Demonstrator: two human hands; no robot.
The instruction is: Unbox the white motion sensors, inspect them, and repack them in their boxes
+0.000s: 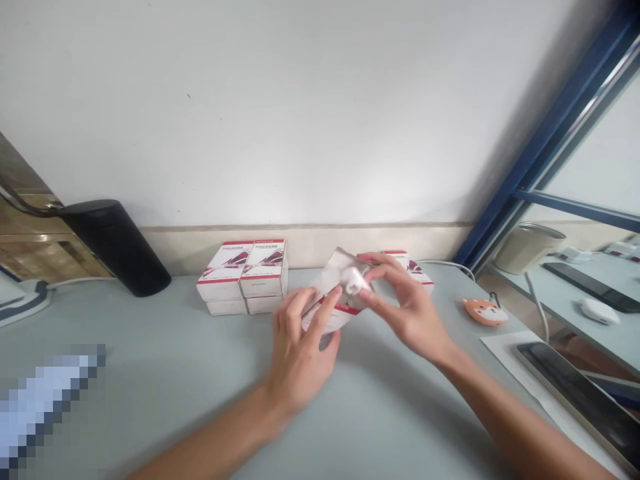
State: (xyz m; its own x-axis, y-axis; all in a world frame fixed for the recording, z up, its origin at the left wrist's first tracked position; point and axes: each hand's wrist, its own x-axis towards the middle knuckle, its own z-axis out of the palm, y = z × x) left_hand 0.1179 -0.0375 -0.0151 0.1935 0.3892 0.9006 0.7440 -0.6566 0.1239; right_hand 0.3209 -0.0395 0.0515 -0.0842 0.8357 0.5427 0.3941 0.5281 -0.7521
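Held above the middle of the table is a small white and red cardboard box, its top flaps open. My left hand is wrapped round the box from the left. With thumb and fingers, my right hand pinches a small white object at the mouth of the box. Blur hides what kind of object it is, and I cannot tell how much of it is inside. Behind my left hand stand stacked white and red boxes. Another such box is partly hidden behind my right hand.
A black cylinder stands at the left, near the wall. To the right lie an orange fox-faced case and a dark phone-like slab on white paper. A blue-framed glass panel borders the table. A pixelated patch covers the lower left.
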